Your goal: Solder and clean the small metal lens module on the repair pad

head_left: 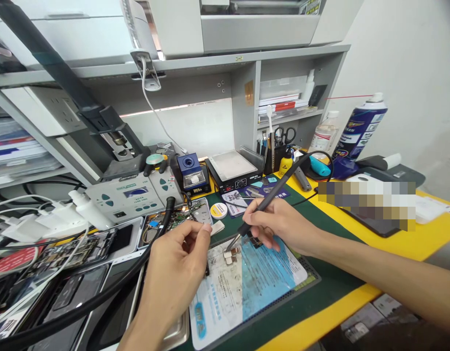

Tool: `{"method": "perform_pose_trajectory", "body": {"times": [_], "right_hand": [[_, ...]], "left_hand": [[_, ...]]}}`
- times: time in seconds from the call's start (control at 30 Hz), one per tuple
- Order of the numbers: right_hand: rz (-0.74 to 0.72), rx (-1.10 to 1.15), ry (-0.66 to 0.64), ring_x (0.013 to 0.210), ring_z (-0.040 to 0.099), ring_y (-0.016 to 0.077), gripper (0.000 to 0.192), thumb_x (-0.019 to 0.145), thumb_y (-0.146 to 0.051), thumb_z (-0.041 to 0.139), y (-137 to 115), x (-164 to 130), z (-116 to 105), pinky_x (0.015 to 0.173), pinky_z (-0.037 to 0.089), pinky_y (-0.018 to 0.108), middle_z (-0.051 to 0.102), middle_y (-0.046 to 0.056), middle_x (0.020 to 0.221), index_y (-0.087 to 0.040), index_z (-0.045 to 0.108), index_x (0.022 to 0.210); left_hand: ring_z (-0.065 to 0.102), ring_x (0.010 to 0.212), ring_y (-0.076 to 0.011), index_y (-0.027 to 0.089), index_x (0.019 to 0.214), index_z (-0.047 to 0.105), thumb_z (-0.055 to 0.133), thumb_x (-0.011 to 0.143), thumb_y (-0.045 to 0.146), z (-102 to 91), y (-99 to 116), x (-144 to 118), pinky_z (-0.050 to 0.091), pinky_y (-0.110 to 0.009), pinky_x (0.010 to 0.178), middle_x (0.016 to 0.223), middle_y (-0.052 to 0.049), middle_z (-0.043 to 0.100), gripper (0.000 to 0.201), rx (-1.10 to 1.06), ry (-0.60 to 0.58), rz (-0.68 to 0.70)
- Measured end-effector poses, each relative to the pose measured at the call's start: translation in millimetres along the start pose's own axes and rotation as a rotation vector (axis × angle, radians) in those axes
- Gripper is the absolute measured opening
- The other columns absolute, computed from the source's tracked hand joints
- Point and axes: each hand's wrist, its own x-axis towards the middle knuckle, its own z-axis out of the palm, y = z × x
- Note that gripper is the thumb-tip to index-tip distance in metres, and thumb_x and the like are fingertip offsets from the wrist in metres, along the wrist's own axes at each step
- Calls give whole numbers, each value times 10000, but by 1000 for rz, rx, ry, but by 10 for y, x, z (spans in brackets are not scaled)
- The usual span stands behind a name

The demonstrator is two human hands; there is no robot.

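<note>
My right hand (pixel 274 222) grips a black soldering iron (pixel 263 207) like a pen, its cord looping away behind. The iron's metal tip points down at a small metal-and-copper part (pixel 231 254). That part lies on a stained white-and-blue work sheet (pixel 225 312). At the sheet's left edge, my left hand (pixel 181 268) is closed, thumb against fingertips; whatever it may pinch is hidden. A small pale piece (pixel 217 227) shows just past its fingertips, and I cannot tell whether they touch. Partly behind my right fingers lies a dark part (pixel 254 241).
A grey control station (pixel 132 195) stands at back left, beside a black-framed hot plate (pixel 235 170). A thick black hose (pixel 111 287) crosses over phones (pixel 71 292) at left. Circuit boards (pixel 188 214) lie in a tray. A spray can (pixel 362 126) stands at back right.
</note>
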Motion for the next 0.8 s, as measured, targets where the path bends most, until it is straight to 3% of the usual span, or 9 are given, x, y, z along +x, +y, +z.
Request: {"method": "perform_pose_trajectory", "body": {"times": [0.8], "right_hand": [[-13, 13, -16, 355, 510, 77, 153, 828, -273, 674, 25, 1, -4, 292, 365, 161, 620, -36, 560, -180, 582, 750]], "left_hand": [[355, 478, -99, 195, 773, 662, 571, 870, 558, 8, -12, -4, 225, -210, 427, 530, 45, 475, 387, -40, -25, -18]]}}
